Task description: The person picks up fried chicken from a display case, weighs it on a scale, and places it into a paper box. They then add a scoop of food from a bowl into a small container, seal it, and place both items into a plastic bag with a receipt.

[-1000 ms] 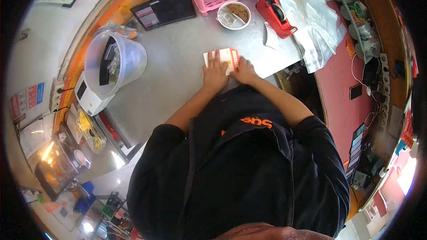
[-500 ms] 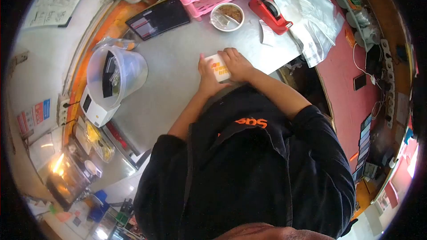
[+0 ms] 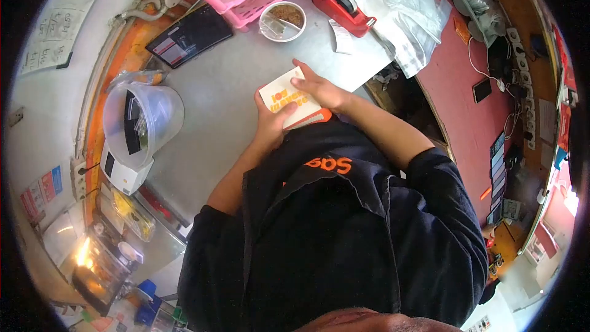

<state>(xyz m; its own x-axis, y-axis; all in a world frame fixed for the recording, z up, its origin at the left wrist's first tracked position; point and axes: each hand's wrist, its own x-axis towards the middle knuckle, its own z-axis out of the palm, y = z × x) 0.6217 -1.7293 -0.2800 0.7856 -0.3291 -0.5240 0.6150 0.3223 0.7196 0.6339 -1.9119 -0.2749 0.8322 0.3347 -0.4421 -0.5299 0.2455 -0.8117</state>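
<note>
A white cardboard food box (image 3: 284,89) with orange and red lettering is held between both hands, close to my body at the front of the metal counter. Its near side shows an orange and white patterned edge. My left hand (image 3: 270,122) is closed around the left side, thumb lying on the printed top. On the opposite side, my right hand (image 3: 321,91) grips the box with its thumb on top too. The fingers of both hands are partly hidden beneath it. Beyond the box stands a round white bowl (image 3: 265,32) with brown food and a small clear packet inside.
Pink stacked trays (image 3: 230,1) and a red tape dispenser (image 3: 345,7) stand at the back, with a paper slip (image 3: 342,38) and plastic bags (image 3: 402,21) nearby. A tablet (image 3: 189,35) leans at back left. A clear bucket (image 3: 163,107) sits on a white device (image 3: 123,175).
The box has come up nearer to me and is tilted, showing its patterned edge. Both thumbs now lie over its top. The whole view has shifted, so the counter items appear further left.
</note>
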